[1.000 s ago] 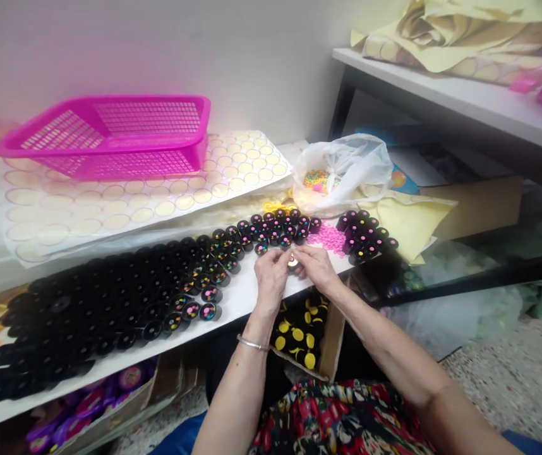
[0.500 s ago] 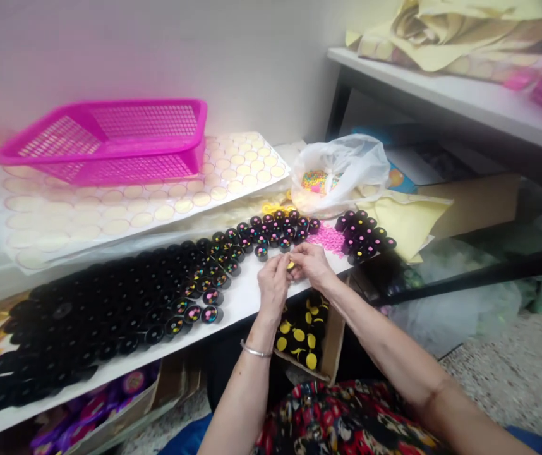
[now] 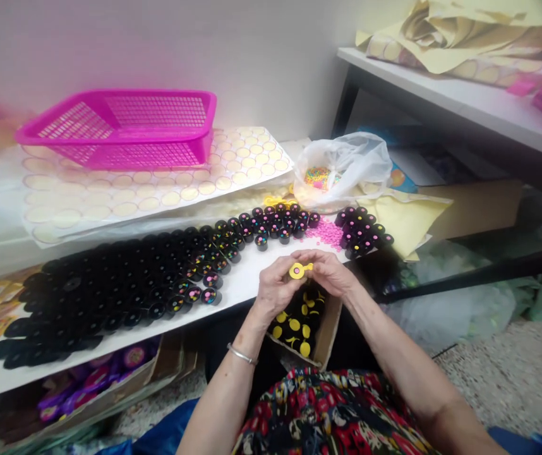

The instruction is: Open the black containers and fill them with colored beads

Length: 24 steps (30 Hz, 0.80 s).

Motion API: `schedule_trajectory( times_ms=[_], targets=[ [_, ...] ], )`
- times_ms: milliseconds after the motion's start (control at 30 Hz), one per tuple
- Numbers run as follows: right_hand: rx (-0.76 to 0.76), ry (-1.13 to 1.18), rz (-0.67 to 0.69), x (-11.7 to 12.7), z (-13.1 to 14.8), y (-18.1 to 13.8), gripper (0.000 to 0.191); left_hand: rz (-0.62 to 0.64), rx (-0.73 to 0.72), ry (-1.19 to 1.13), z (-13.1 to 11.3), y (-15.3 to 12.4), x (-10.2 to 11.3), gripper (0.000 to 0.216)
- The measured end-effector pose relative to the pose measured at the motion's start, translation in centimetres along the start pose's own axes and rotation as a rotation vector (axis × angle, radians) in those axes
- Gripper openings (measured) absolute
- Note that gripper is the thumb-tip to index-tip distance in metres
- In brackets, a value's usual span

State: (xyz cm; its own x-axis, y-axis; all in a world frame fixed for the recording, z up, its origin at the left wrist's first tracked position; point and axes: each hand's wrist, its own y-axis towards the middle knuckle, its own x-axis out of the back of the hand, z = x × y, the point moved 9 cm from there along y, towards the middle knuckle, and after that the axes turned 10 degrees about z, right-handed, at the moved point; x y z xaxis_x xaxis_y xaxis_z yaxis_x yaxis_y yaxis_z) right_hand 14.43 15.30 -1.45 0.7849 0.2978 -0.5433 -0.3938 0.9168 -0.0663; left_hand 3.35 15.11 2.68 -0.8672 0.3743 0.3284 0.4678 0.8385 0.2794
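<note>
My left hand [image 3: 273,285] and my right hand [image 3: 331,273] meet over the front edge of the table, fingers closed around a small round yellow piece [image 3: 292,273]. Its centre shows a pink dot, and a narrow yellow strip [image 3: 307,268] points from it toward my right fingers. What lies underneath it is hidden by my hands. Below them stands a cardboard box [image 3: 330,332] holding black pieces with yellow discs [image 3: 305,349]. Beyond my hands are small black cups [image 3: 261,241] with coloured beads inside, and a heap of pink beads [image 3: 326,234].
Rows of black cups [image 3: 110,284] cover the table's left side. Behind them a pink basket [image 3: 119,155] rests on sheets printed with circles [image 3: 247,158]. A plastic bag [image 3: 361,158] of coloured beads stands at the back. A shelf [image 3: 465,104] juts in at right.
My hands have shifted slightly down and the yellow piece now faces up, showing its pink centre and strip. My right hand has turned and curls more around it. The view has moved a little.
</note>
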Motion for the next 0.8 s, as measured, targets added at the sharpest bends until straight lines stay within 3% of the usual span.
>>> schedule_trajectory(
  times_ms=[167, 367, 633, 733, 800],
  targets=[
    [-0.335, -0.081, 0.159, -0.6, -1.7, -1.2, 0.047, 0.201, -0.159, 0.33, -2.8, -0.8, -1.8, 0.019],
    [-0.471, -0.185, 0.212, -0.9, -2.7, -2.0, 0.042, 0.246, -0.199, 0.389, -3.4, -1.2, -3.5, 0.009],
    [-0.342, -0.198, 0.043, -0.8, -3.8, -3.0, 0.03, 0.29, -0.169, 0.314, -2.2, -2.3, -4.5, 0.016],
    [-0.353, -0.3, -0.076, 0.2, -5.2, -4.1, 0.03, 0.429, -0.105, 0.25, -1.5, -2.7, -4.9, 0.007],
    [-0.408, -0.457, -0.129, 1.2, -6.3, -4.6, 0.032, 0.52, -0.085, 0.186, -1.2, -2.5, -4.8, 0.02]
  ],
)
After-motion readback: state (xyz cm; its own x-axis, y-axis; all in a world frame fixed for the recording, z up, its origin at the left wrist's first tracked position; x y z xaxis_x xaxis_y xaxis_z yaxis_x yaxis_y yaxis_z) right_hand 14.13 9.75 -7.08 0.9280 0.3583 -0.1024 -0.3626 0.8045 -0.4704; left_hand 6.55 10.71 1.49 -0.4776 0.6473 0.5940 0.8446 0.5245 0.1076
